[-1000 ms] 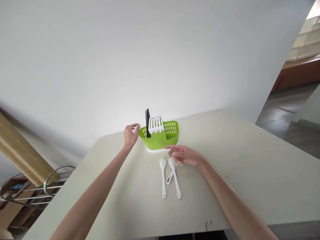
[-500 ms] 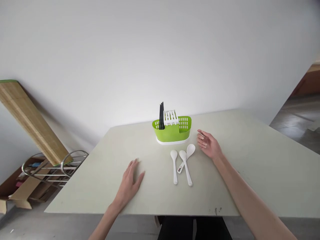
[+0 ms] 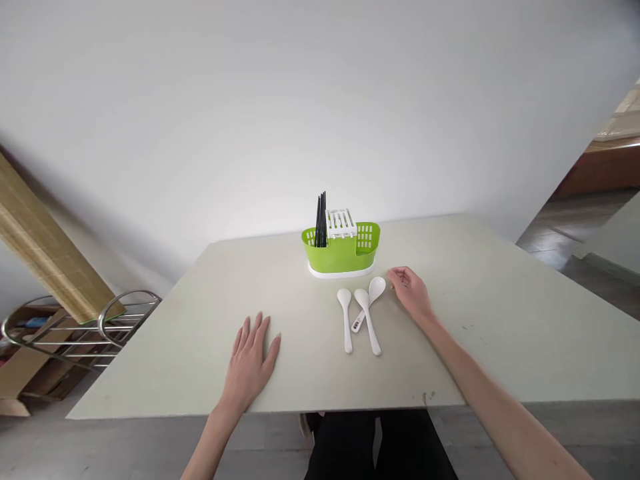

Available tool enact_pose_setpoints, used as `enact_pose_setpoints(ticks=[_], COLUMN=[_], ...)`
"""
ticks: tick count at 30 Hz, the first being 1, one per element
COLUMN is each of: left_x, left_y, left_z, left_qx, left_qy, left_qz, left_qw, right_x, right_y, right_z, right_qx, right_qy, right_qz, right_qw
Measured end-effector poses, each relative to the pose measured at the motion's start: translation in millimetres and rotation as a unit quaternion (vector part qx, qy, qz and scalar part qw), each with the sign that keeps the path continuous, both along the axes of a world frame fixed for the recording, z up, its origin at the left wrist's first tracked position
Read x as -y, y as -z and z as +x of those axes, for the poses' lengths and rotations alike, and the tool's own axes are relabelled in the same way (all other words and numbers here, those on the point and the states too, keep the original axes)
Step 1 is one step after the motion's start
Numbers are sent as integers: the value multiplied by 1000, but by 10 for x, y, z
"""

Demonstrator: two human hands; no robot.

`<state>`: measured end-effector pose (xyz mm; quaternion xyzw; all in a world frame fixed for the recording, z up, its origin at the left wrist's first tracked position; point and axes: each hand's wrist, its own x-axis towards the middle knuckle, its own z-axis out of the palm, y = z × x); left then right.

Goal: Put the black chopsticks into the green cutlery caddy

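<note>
Palm down on the table, my left hand (image 3: 247,370) has its fingers spread and holds nothing. My right hand (image 3: 411,293) is beside the bowl of a white spoon (image 3: 377,288) that lies slantwise with a label on its handle. Its fingers are loosely bent, slightly apart, with nothing visible between them. Another white spoon (image 3: 371,327) lies across that one. To the left, a third white spoon (image 3: 347,323) lies apart from them. Behind the spoons stands a green utensil basket (image 3: 340,259) with a white base. Black chopsticks (image 3: 321,223) stand in its left compartment, beside a white slatted piece (image 3: 341,223).
The pale table (image 3: 165,347) stands against a white wall (image 3: 280,120). To the left are a metal rack (image 3: 83,340), a rolled bamboo mat (image 3: 55,247) leaning on the wall and a cardboard box (image 3: 30,373) on the floor.
My right hand has moved closer to the slanted spoon, and its fingers are more bent. My left hand lies flatter with its fingers more spread. The view has shifted slightly.
</note>
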<state>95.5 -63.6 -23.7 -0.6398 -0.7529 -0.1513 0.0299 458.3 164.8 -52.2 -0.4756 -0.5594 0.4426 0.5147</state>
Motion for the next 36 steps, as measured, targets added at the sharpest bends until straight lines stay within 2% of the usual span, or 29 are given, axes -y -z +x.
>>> enact_pose_setpoints(ticks=[3, 11, 18, 25, 31, 36], left_x=[-4, -20, -23, -26, -22, -24], left_y=[15, 21, -2, -3, -43, -58], left_z=[-6, 12, 16, 11, 39, 51], left_qx=[3, 3, -1, -2, -2, -8], left_qy=[-1, -4, -1, -4, -12, -13], left_qz=[4, 18, 20, 17, -7, -10], left_qw=[1000, 1000, 1000, 1000, 1000, 1000], right_x=[33, 6, 18, -32, 40, 96], right_y=[-8, 111, 154, 149, 0, -72], right_z=[-29, -43, -53, -39, -30, -45], right_qx=[70, 182, 268, 219, 132, 116], right_qy=[77, 41, 49, 60, 114, 115], right_qz=[42, 126, 103, 107, 38, 20], right_qw=[994, 974, 957, 968, 984, 986])
